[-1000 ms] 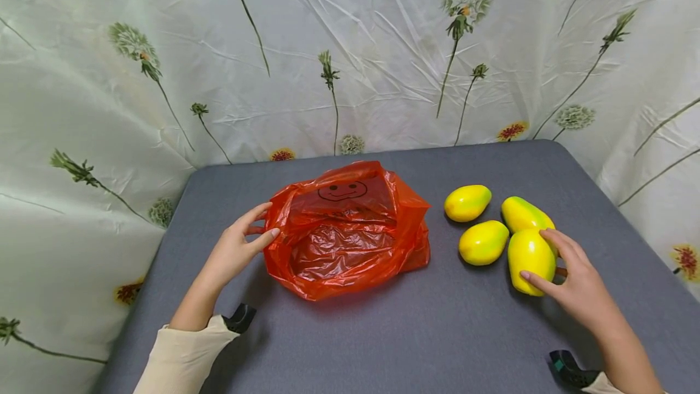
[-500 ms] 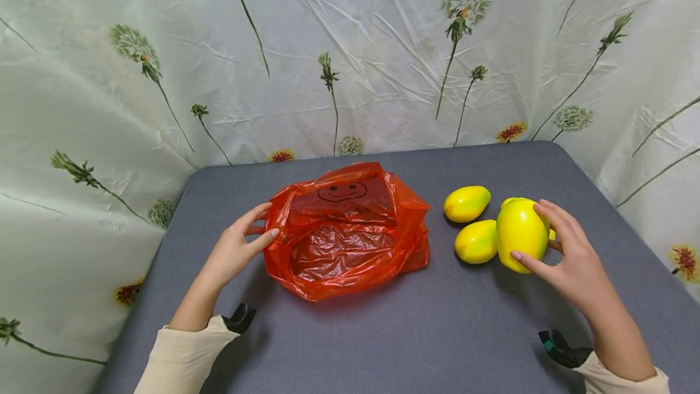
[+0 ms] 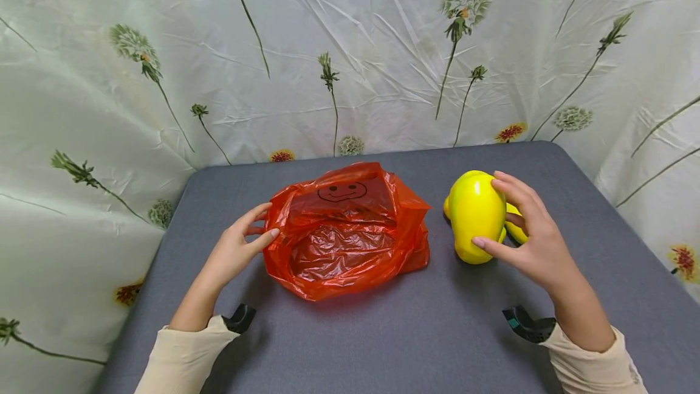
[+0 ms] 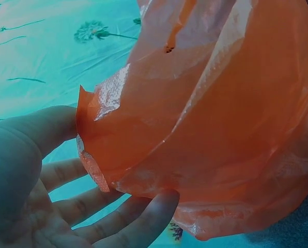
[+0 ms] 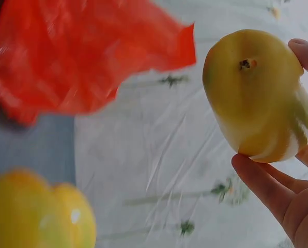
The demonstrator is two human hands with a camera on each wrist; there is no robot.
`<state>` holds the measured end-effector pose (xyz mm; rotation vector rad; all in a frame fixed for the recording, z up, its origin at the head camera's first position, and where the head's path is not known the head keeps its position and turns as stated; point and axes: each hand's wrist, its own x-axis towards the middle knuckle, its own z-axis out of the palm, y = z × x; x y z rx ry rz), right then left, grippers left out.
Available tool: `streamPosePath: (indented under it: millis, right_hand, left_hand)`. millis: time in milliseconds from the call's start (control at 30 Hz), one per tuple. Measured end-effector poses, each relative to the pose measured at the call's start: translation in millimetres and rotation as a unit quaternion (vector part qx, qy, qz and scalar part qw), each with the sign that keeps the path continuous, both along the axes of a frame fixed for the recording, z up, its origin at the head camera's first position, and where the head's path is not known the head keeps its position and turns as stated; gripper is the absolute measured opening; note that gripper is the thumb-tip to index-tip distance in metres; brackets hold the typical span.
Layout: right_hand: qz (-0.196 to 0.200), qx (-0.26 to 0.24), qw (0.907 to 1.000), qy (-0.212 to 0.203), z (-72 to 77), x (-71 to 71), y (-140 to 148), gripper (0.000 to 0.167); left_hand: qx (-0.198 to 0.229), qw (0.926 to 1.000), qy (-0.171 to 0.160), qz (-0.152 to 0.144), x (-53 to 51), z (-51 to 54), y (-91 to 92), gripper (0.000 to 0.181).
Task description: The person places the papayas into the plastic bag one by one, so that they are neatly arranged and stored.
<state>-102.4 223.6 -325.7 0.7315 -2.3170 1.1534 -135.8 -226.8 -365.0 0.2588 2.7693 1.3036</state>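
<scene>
A person's right hand (image 3: 538,239) held a large yellow fruit (image 3: 478,214) above a gray table (image 3: 383,345), thumb on the near side and fingers around the far side, the grip spread about as wide as the fruit itself. A dark stem mark showed on the fruit's skin in the right wrist view. The left hand (image 3: 235,248) gripped the side of a red plastic bag (image 3: 412,230), its thumb at the rim and the spacing between thumb and fingers narrower than on the other hand. The bag sat on the table with its mouth spread open, a printed smiling face visible on its far wall, while the large fruit was to the right of it, well apart from the left hand. More yellow fruits (image 3: 516,230) lay on the table, partly hidden behind the held one; their number could not be told from the head view. Cream sleeves (image 3: 593,360) covered both forearms, with a black device (image 3: 527,325) at each wrist. A pale cloth (image 3: 383,102) printed with dandelions hung behind the table.
</scene>
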Motion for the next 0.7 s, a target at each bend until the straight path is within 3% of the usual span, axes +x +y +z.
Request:
streamPosePath:
  millis: [267, 500, 700]
  right_hand:
    - [0.117, -0.042, 0.9921, 0.015, 10.8, -13.1, -42.3, 0.08]
    - [0.176, -0.032, 0.9833, -0.029, 9.8, -27.1, -90.8, 0.084]
    - [0.239, -0.057, 0.9659, -0.082, -3.5, -41.2, -130.2, 0.081]
  left_hand:
    - [-0.001, 1.0, 0.002, -0.001, -0.5, -0.4, 0.4, 0.063]
    - [0.005, 1.0, 0.001, -0.001, 0.5, -1.7, -0.9, 0.062]
    - [0.007, 1.0, 0.003, -0.001, -1.1, -1.7, 0.2, 0.062]
